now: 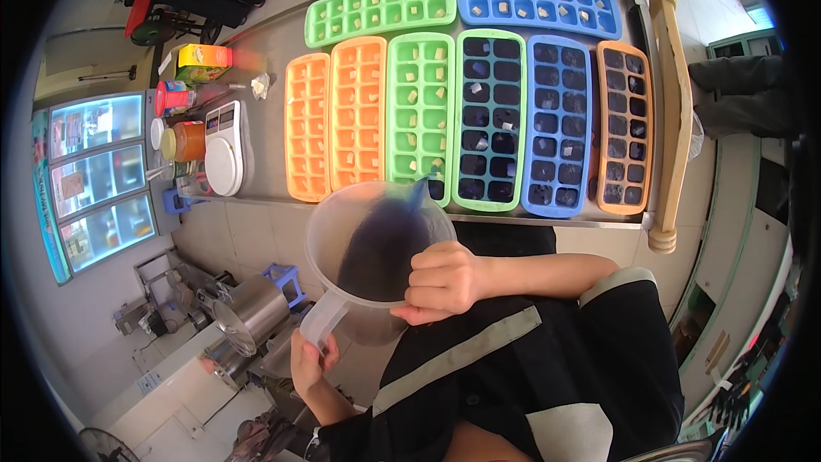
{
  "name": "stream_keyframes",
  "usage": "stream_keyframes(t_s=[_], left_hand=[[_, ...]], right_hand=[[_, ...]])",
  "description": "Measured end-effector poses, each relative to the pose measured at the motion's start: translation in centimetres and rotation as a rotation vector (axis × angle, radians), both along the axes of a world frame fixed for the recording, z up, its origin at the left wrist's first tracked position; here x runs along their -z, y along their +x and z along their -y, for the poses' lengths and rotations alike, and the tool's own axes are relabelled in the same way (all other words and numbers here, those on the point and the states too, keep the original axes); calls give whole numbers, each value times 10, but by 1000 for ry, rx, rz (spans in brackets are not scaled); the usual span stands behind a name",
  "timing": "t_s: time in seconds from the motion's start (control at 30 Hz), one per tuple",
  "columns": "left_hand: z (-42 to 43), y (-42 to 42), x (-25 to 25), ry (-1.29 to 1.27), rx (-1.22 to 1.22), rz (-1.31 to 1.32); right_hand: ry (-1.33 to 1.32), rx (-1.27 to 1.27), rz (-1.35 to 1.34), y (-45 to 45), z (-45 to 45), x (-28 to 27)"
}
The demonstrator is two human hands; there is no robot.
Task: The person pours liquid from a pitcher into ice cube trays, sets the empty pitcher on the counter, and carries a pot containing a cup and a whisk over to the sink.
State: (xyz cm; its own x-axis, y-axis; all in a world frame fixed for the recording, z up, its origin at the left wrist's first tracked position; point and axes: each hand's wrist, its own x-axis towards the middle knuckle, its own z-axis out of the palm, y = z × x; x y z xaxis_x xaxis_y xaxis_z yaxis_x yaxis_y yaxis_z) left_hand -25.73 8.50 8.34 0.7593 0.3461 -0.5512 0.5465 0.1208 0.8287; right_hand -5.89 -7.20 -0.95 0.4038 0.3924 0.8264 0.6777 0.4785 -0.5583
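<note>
My left hand (pixel 311 363) is closed around the handle of a translucent plastic pitcher (pixel 323 231). My right hand (pixel 443 282) grips the pitcher's rim on the near right side. Dark blue-purple liquid (pixel 385 248) lies in the tilted pitcher and reaches its spout. The spout is over the near end of a light green ice cube tray (pixel 420 111), where a near cell looks dark. Its other cells show small pale cubes. To the right, a green tray (pixel 490 197), a blue tray (pixel 556 124) and an orange tray (pixel 623 127) hold dark liquid.
Two orange trays (pixel 331 120) with pale cubes stand left, a green tray (pixel 380 8) and a blue tray (pixel 539 4) behind. A kitchen scale (pixel 224 150), jars (pixel 184 141) and a yellow box (pixel 203 62) sit further left. A wooden rail (pixel 671 120) borders the metal table's right end.
</note>
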Motion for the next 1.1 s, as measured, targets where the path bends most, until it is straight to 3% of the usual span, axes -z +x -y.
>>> stream_keyframes(t_s=[1.1], left_hand=[[-13,41,-8,-18,44,17]], right_hand=[[-29,32,-4,36,-5,-4]])
